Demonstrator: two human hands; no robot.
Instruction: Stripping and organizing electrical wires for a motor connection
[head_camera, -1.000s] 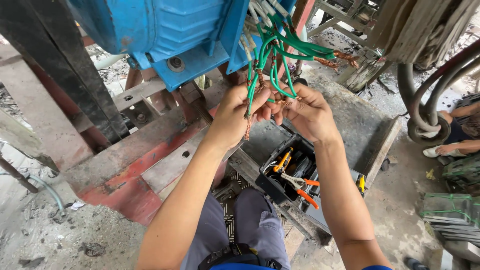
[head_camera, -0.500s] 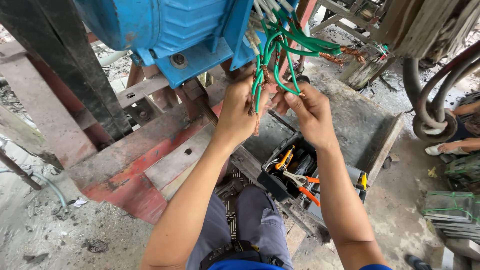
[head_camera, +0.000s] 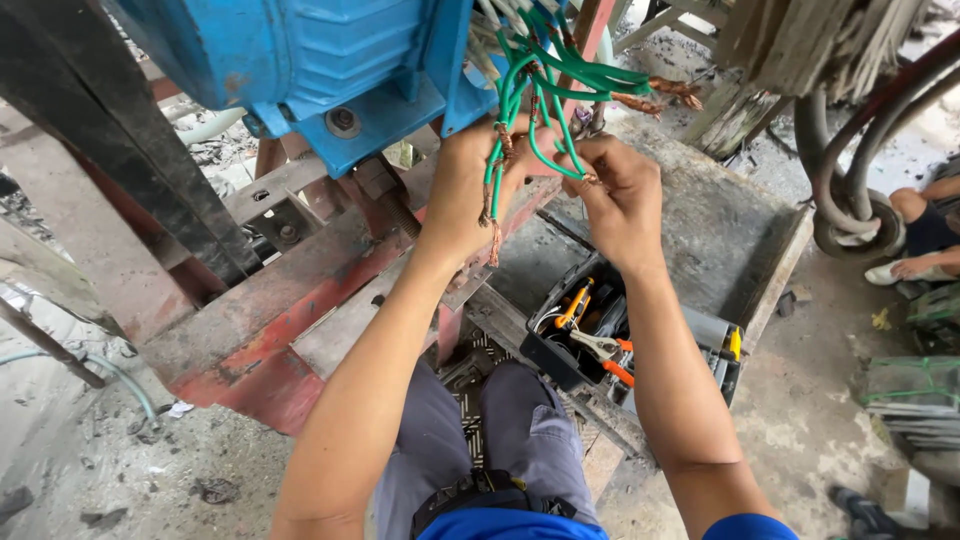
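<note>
Both hands work at the green wires (head_camera: 545, 95) that hang from the blue motor (head_camera: 300, 70), raised to chest height so the bare copper ends stay in sight. The left hand (head_camera: 470, 185) is closed around a hanging group of wires, holding them taut and apart from the rest; their stripped ends dangle just below the fist. The right hand (head_camera: 622, 195) pinches one wire end between thumb and fingertips, fingers otherwise curled, close beside the left hand. Other wires loop above, their copper tips pointing right, clear of both hands.

Below the right forearm sits an open black toolbox (head_camera: 735, 365) on a red frame (head_camera: 280, 310). It holds orange-handled pliers (head_camera: 605, 350) and a yellow-handled tool; the remaining contents are too cluttered to identify.
</note>
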